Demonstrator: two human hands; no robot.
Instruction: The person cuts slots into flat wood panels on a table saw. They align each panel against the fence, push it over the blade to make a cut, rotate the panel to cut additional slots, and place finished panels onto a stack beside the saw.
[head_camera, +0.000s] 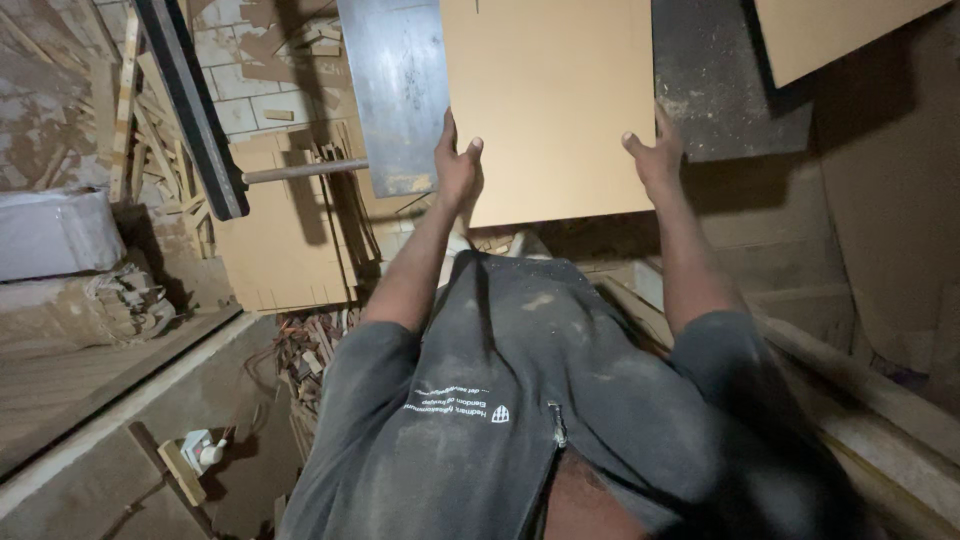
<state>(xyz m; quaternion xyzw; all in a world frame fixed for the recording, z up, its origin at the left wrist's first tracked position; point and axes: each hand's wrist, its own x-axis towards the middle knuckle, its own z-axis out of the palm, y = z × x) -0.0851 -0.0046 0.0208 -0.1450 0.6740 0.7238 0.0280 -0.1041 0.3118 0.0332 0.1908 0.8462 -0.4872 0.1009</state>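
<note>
The board (550, 100) is a plain tan, even and unpatterned. Left of it, a metal plate (400, 90) is dark grey-blue with a dull sheen and a yellowish worn patch at its near corner. The shirt (520, 400) is charcoal grey, dusted with pale smudges, with small white print. The far brick wall (240, 70) is whitish grey with brown patches. At far left, a pale grey bundle (55, 235).
</note>
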